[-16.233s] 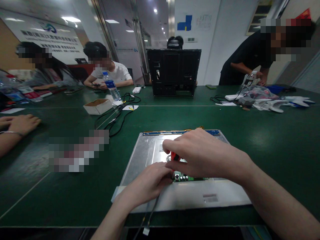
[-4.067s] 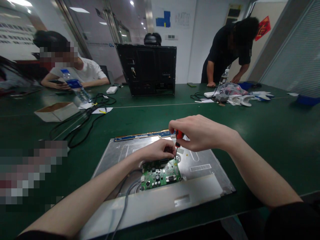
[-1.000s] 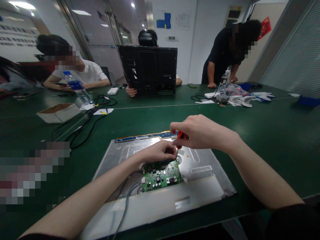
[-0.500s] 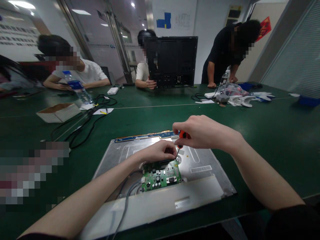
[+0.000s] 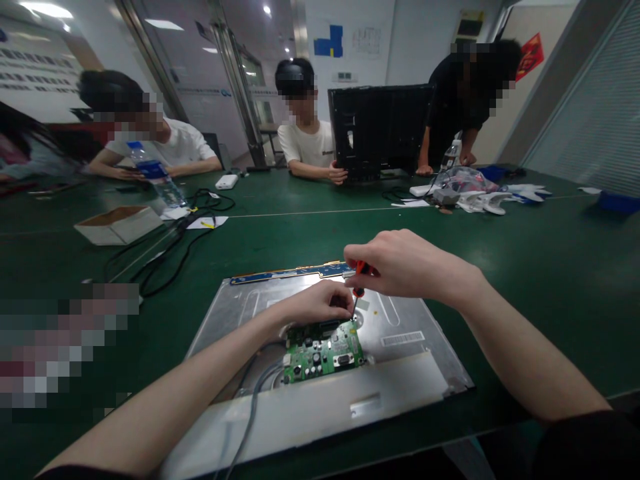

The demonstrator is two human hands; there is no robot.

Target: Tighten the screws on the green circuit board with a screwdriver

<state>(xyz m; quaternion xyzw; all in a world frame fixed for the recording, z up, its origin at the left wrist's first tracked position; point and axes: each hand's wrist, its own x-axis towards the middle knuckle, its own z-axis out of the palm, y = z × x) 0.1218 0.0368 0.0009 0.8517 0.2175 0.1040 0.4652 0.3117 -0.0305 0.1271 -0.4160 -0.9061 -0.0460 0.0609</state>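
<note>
My right hand is closed around the red-and-black handle of a screwdriver. The shaft points down, its tip at the far right corner of a green circuit board. Beside that tip, the fingers of my left hand are pinched together at the board's far edge; whatever they hold is hidden. The board sits on a silver metal display panel, which lies flat on the table. Along the panel's far edge runs a blue circuit strip. A grey cable trails from the board's left side toward me.
On the green table stand an open box, black cables and a water bottle at left. A plastic bag and white gloves lie at right. Across the table, a person holds a black monitor housing; others are nearby.
The person opposite has shifted and turned the black monitor housing to the right. In my right hand the screwdriver has turned slightly and stands more upright. My left hand stays put.
</note>
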